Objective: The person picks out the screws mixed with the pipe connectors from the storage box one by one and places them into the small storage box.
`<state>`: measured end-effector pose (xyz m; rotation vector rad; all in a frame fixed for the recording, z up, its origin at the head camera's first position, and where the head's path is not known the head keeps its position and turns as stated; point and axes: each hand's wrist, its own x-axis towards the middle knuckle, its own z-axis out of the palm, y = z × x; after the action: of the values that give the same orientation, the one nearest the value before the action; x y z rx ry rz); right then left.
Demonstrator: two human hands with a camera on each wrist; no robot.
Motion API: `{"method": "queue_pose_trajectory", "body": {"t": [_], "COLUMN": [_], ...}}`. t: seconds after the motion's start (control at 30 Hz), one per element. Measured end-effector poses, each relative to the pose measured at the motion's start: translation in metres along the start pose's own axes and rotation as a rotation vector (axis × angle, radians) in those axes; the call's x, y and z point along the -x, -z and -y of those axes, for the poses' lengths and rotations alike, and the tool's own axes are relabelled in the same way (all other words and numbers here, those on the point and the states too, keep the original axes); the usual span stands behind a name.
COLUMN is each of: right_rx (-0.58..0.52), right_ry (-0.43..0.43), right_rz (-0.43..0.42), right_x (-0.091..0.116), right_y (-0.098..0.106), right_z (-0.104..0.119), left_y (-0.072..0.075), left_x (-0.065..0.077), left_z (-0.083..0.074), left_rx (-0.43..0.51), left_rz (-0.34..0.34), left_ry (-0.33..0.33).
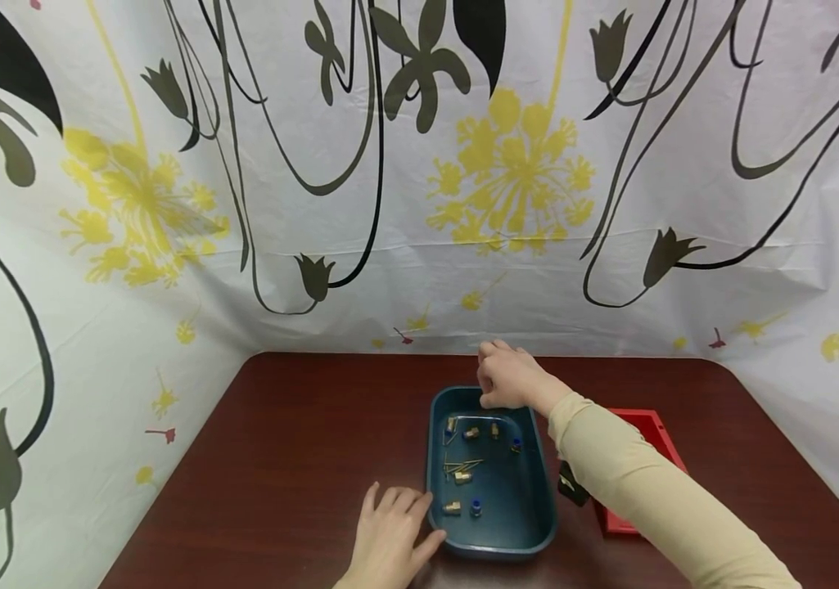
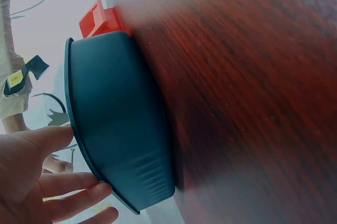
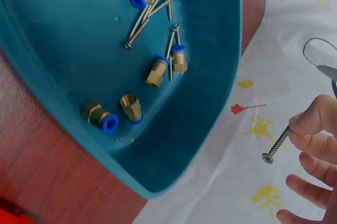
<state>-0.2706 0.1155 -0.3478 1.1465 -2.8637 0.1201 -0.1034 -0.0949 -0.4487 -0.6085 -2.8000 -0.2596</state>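
Note:
A teal plastic tray (image 1: 515,536) sits on the table, holding several brass push-in fittings with blue collars (image 3: 156,72) and several loose screws (image 3: 138,31). Above the tray's far end, my right hand (image 1: 513,379) pinches a single screw (image 3: 277,143) between thumb and forefinger, its head pointing away from the fingertips in the right wrist view. My left hand (image 1: 392,533) is at the near left corner of the tray, its fairly straight fingers touching the rim (image 2: 79,139) from outside.
To the right, partly under the right forearm, lies a red tray (image 1: 653,427). A small black object (image 1: 570,486) shows beside it; in the left wrist view a black strap with a yellow label (image 2: 17,79) is on the right sleeve. A patterned cloth (image 1: 404,221) hangs behind the dark table (image 1: 331,425).

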Motion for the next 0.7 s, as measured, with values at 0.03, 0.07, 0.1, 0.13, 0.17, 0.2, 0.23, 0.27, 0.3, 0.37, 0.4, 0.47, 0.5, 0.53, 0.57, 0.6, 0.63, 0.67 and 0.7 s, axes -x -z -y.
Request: {"method": "queue_pose_trajectory", "body": {"t": [0.03,0.07,0.1,0.13,0.17,0.2,0.23,0.27,0.3,0.37,0.4,0.47,0.5,0.53,0.57,0.6,0.63,0.67,0.7], "right_rx": [0.003,0.003,0.004,0.005,0.003,0.002,0.001,0.003,0.007,0.012,0.018,0.025,0.024,0.025,0.029,0.033,0.034,0.035,0.035], "right_ry": [0.001,0.002,0.002,0.003,0.000,-0.002,-0.002,-0.005,-0.008,-0.011,-0.011,-0.013,-0.013,-0.014,-0.014,-0.016,-0.019,-0.019,-0.019], "right_rz": [0.000,-0.001,-0.002,-0.002,-0.004,-0.005,-0.006,-0.007,-0.008,-0.010,-0.011,-0.013,-0.015,-0.017,-0.020,-0.025,-0.030,-0.037,-0.044], "right_x": [0.001,0.002,0.003,0.005,0.006,0.007,0.008,0.010,0.011,0.014,0.015,0.017,0.018,0.019,0.020,0.022,0.023,0.024,0.026], "right_y": [0.002,0.003,0.005,0.006,0.008,0.010,0.011,0.013,0.014,0.017,0.019,0.021,0.023,0.024,0.025,0.026,0.028,0.029,0.030], "right_z": [-0.001,-0.002,-0.003,-0.004,-0.005,-0.006,-0.007,-0.008,-0.009,-0.010,-0.011,-0.013,-0.014,-0.015,-0.016,-0.017,-0.018,-0.019,-0.020], "left_y": [0.000,0.000,0.001,0.001,0.001,0.001,0.002,0.002,0.002,0.002,0.002,0.001,0.001,0.001,0.001,0.000,0.000,0.000,0.000], "left_x": [0.000,0.000,0.000,0.000,0.000,0.000,0.000,0.000,0.000,0.000,0.000,0.000,0.000,0.000,0.000,0.000,0.000,0.000,0.001], "left_z": [0.000,0.000,0.000,0.000,0.000,0.000,-0.001,-0.001,-0.001,-0.001,-0.001,-0.001,-0.001,-0.001,-0.001,-0.001,-0.001,-0.001,-0.001], "left_rx": [0.000,-0.001,-0.001,-0.002,-0.005,-0.006,-0.006,-0.009,-0.012,-0.015,-0.016,-0.017,-0.015,-0.014,-0.013,-0.013,-0.011,-0.009,-0.008], "left_rz": [0.003,0.003,0.006,0.010,0.013,0.015,0.016,0.015,0.014,0.009,0.007,0.006,0.005,0.005,0.005,0.005,0.005,0.005,0.002], "left_ry": [0.001,0.002,0.004,0.006,0.008,0.007,0.008,0.007,0.007,0.003,0.002,0.003,0.003,0.004,0.004,0.004,0.005,0.006,0.006]}}
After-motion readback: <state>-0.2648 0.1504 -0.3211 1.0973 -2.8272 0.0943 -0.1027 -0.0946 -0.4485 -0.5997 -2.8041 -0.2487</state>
